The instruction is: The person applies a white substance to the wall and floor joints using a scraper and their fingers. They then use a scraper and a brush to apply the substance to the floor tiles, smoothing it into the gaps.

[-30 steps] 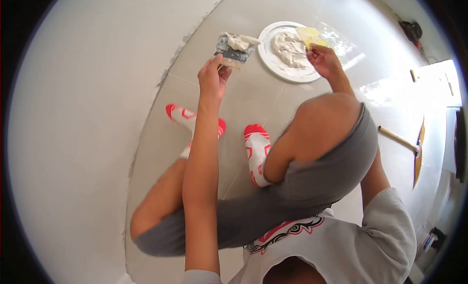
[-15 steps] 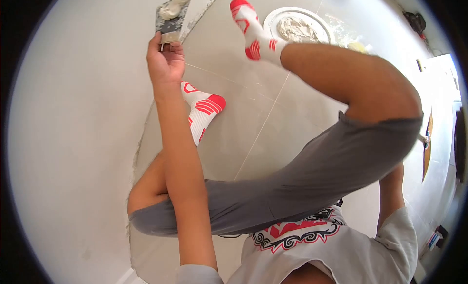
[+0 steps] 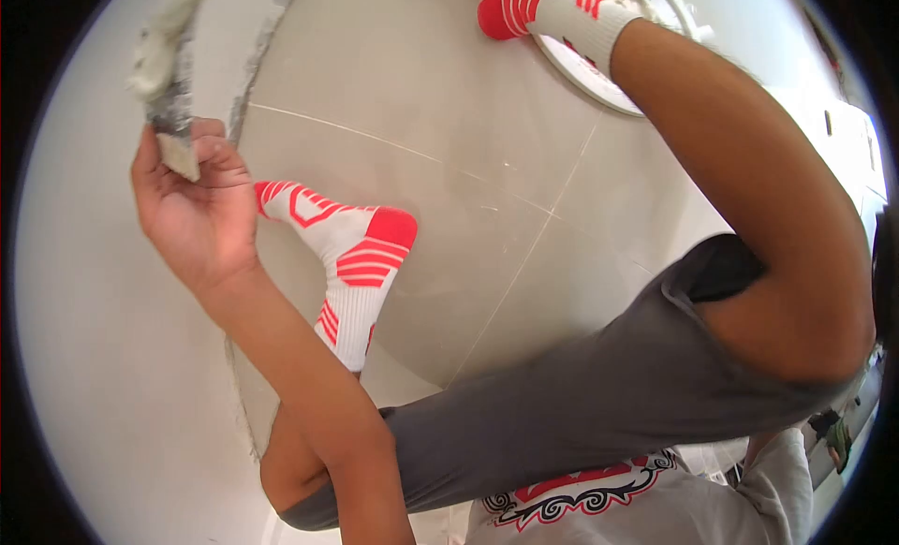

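Note:
My left hand (image 3: 206, 213) is raised at the upper left, palm towards me, with its fingers closed around the handle end of a putty knife (image 3: 176, 114). A thick smear of white putty (image 3: 161, 58) lies on the knife's blade, which is a little blurred. Beside the hand is a pale wall (image 3: 103, 311). My right hand is out of sight; only a bit of the right arm and its sleeve (image 3: 782, 470) shows at the lower right.
Behind my raised foot (image 3: 552, 11) lies a round white tray (image 3: 595, 88) with putty in it. My other socked foot (image 3: 361, 245) rests on the tiled floor (image 3: 487, 264) near the wall. A rough edge (image 3: 253, 67) runs where wall and floor meet.
My left hand has moved left and down with the putty knife, over to the wall, and the blade has turned. The view has shifted, so the tray sits higher and partly behind my leg.

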`<state>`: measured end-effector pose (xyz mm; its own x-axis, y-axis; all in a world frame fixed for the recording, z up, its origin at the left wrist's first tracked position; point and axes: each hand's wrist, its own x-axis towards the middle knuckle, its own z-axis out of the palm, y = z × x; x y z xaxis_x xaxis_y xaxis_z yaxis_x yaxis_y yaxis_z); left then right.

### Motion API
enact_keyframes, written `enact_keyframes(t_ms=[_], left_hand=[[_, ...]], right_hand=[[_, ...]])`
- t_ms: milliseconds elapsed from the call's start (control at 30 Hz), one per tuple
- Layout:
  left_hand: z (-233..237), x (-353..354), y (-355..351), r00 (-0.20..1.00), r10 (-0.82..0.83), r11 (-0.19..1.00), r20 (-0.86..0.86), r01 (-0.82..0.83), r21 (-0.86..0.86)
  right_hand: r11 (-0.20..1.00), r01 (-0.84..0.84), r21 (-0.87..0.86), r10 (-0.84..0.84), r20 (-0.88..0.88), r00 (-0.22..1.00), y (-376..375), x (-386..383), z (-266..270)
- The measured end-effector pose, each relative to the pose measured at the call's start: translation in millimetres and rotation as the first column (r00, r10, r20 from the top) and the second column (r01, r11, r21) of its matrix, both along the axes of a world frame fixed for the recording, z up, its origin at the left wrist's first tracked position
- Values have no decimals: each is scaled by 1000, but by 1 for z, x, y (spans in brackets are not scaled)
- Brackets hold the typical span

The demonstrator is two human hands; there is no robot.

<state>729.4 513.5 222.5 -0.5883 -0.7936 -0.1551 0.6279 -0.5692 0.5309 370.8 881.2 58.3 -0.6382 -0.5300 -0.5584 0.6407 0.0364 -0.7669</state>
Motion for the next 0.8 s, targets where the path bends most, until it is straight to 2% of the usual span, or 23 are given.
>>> enact_keyframes(t_ms=[33,100,400,600,633,700,767,800], left_hand=[[-4,-6,-5,1000,-7,1000,21,7,16],[-11,-16,-14,994,-67,995,-87,73,67],[-26,-32,-12,987,-138,984,-80,145,99],[-12,-36,-2,997,-68,996,23,67,57],[-8,-37,-1,995,-96,994,-2,96,48],[1,-39,2,998,7,991,55,-14,135],[8,-37,0,998,-61,985,-29,65,161],[13,-36,1,994,-90,978,-64,100,181]], right_hand=[[1000,8,13,-8,12,1000,-1,0,-8],[999,20,37,-21,26,999,-5,1,-20],[996,70,48,-71,21,997,-10,-5,-20],[984,169,-55,-173,-75,982,10,-10,39],[978,195,-67,-201,-99,975,18,-16,38],[992,95,-83,-101,-76,992,38,-33,14],[944,296,143,-285,-90,954,17,-18,18],[937,307,167,-304,-47,952,13,-14,19]])
